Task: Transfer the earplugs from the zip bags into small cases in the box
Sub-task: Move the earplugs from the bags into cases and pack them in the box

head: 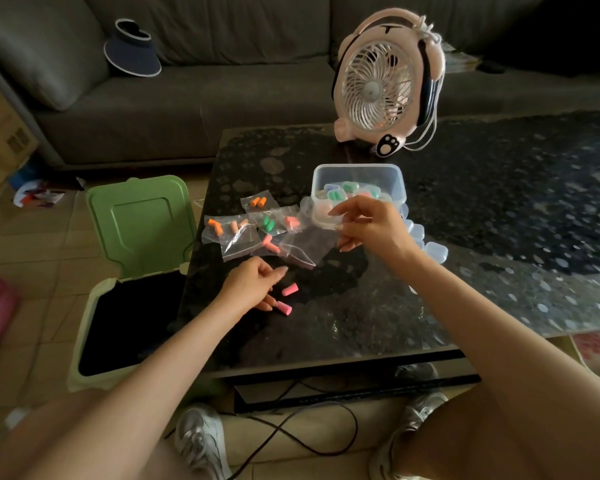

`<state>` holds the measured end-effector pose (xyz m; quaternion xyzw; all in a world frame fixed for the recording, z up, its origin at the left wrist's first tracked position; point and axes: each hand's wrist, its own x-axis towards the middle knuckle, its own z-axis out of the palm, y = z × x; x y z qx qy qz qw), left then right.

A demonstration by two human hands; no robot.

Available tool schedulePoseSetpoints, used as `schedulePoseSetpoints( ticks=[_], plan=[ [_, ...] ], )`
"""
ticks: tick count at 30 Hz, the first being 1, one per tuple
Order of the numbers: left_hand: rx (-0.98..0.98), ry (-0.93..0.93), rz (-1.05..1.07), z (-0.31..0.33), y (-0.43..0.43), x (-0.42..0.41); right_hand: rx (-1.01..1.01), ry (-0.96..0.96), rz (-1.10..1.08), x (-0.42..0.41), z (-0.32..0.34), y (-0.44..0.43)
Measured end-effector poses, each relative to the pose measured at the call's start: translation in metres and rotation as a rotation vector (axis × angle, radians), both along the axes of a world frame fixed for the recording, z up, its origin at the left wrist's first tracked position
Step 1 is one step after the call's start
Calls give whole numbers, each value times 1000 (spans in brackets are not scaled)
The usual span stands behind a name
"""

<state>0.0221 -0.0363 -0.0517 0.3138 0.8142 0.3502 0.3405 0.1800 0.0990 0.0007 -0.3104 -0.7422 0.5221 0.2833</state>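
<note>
Two loose pink earplugs (pixel 287 298) lie on the dark glass table (pixel 361 323). My left hand (pixel 253 285) rests beside them, fingers loosely curled, one fingertip touching the nearer plug. Several zip bags (pixel 253 226) holding orange, green and pink earplugs lie just beyond, with an empty bag (pixel 302 249) at their right. A clear plastic box (pixel 394 174) holds small coloured cases (pixel 340 194). My right hand (pixel 364 225) hovers at the box's front rim with relaxed fingers; I see nothing in it.
Empty clear cases (pixel 435 252) lie to the right of the box, partly behind my right arm. A pink desk fan (pixel 378 84) stands at the table's back. A green bin (pixel 125 323) with its lid (pixel 142 223) up stands left of the table. A sofa sits beyond.
</note>
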Motion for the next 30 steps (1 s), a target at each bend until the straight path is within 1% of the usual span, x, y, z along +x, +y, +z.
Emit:
schedulePoseSetpoints(
  ticks=[3,5,7,9,12,16,18,21,24,27,30],
  plan=[
    [-43,3,-187,3,-3,-2,-168,-45,-43,-1,-3,6],
    [-102,97,-322,4,-7,-2,-211,-166,-57,-3,-8,9],
    [-125,250,-416,3,-9,0,-116,-324,-60,-4,-15,13],
    [-96,362,-455,1,-9,2,-3,-409,-59,-3,-21,16],
    [-55,446,-464,0,-6,4,123,-492,-85,4,-25,23],
    [-34,536,-495,-3,-2,5,274,-623,-182,20,-25,34],
    [-5,547,-488,-5,0,6,328,-671,-226,28,-22,40],
    [76,504,-458,-5,5,12,390,-747,-273,37,-19,46],
    [159,534,-459,-8,11,22,477,-767,-358,40,-22,48],
    [145,541,-479,-15,16,27,580,-759,-468,39,-29,53],
    [117,533,-475,-18,16,26,547,-803,-456,37,-41,61]
  ],
)
